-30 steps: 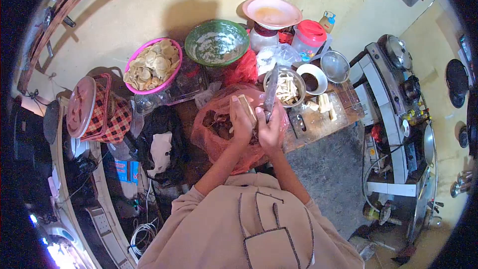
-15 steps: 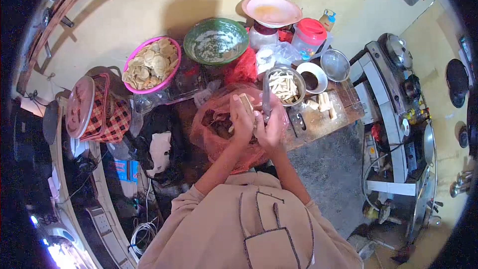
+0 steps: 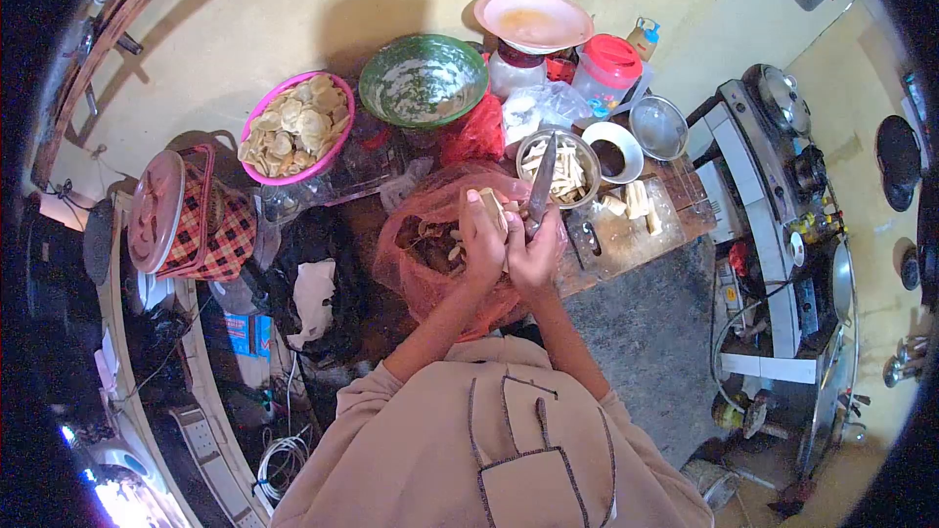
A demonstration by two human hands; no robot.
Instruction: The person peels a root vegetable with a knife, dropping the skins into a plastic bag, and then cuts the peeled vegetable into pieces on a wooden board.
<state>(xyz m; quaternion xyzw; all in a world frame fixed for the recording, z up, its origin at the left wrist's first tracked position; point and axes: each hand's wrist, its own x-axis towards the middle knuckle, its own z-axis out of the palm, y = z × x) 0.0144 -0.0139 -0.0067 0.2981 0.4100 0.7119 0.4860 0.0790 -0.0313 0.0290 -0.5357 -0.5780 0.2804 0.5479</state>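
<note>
My left hand point(image 3: 483, 242) is closed round a pale, stick-like piece of food point(image 3: 495, 212). In my right hand point(image 3: 536, 252) is a knife point(image 3: 542, 179), its blade pointing up and away from me, overlapping the bowl of cut pale strips point(image 3: 567, 174). Both hands are close together over a red plastic bag point(image 3: 399, 252) that lies open with dark and pale scraps inside. More pale pieces point(image 3: 638, 203) rest on a wooden board point(image 3: 611, 249) to the right.
Behind stand a pink basin of round chips point(image 3: 298, 129), a green floury bowl point(image 3: 424, 81), a red-lidded jug point(image 3: 608, 73), a white bowl with dark liquid point(image 3: 613, 153) and a sieve point(image 3: 659, 129). A stove point(image 3: 758, 147) is at the right.
The knife has tilted to the right and its blade now shows broadside over the bowl. My left hand has shifted slightly, with the pale piece still in it.
</note>
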